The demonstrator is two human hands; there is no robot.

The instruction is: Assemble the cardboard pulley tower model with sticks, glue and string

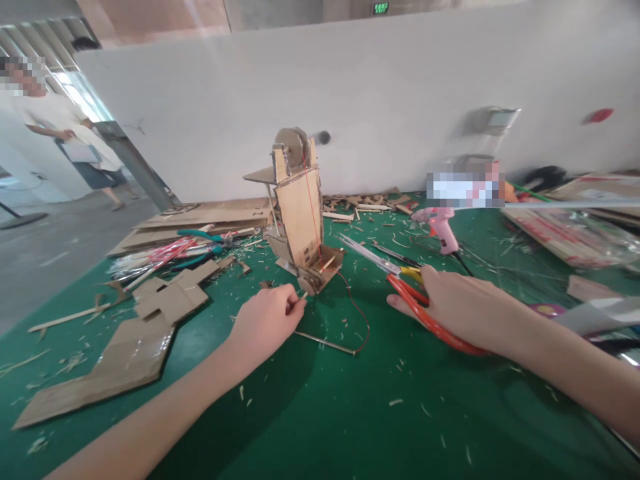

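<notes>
A cardboard model (303,220) stands on the green table, with a round cardboard wheel (293,147) at its top and a red string (314,217) running down its front. My left hand (267,317) is closed beside its base, thumb and finger pinching a short wooden stick (304,296). Whether that stick touches the base I cannot tell. My right hand (445,300) is closed around the orange handles of scissors (415,310), whose pale blades point away toward the model. A thin rod (325,342) lies in front of the model, the red string reaching its end.
Cardboard pieces (135,347), sticks and teal-handled pliers (200,235) lie on the left. A pink glue gun (443,230) stands behind my right hand, near a dark slim tool (395,253). Scraps (370,203) line the white wall (350,87). A person (70,127) stands far left.
</notes>
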